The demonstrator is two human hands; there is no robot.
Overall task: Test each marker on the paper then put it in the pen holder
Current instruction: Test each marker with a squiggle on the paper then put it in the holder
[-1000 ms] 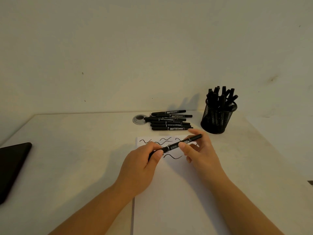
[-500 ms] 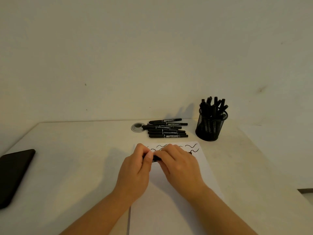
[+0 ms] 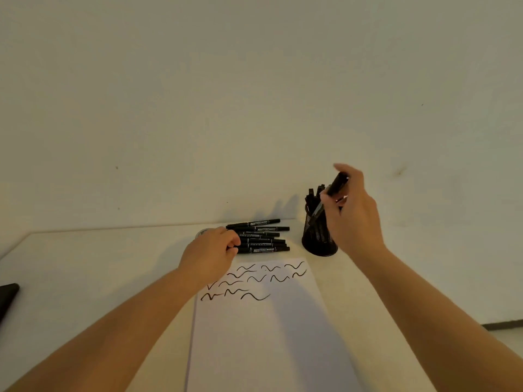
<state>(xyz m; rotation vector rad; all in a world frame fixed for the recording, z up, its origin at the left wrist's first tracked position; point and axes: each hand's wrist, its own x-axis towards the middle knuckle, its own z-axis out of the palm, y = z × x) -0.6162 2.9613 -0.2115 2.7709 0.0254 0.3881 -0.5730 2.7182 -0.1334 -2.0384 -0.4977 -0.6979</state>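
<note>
Thirteen or so test squiggles already cross the top of my paper (image 3: 254, 321), nearest me on the table (image 3: 99, 264). Beyond it my left hand (image 3: 210, 254) curls onto the end of the loose markers (image 3: 261, 236), about six still untested. Farthest, my right hand (image 3: 349, 213) pinches the tested marker (image 3: 334, 188) over the already crowded pen holder (image 3: 318, 239), not yet dropped.

Matt white paper (image 3: 268, 335), black wire-mesh pen holder (image 3: 318, 241), smooth pale table (image 3: 99, 264).

Markers (image 3: 261, 236) behind paper (image 3: 263, 329), seemingly left of holder (image 3: 318, 239).
</note>
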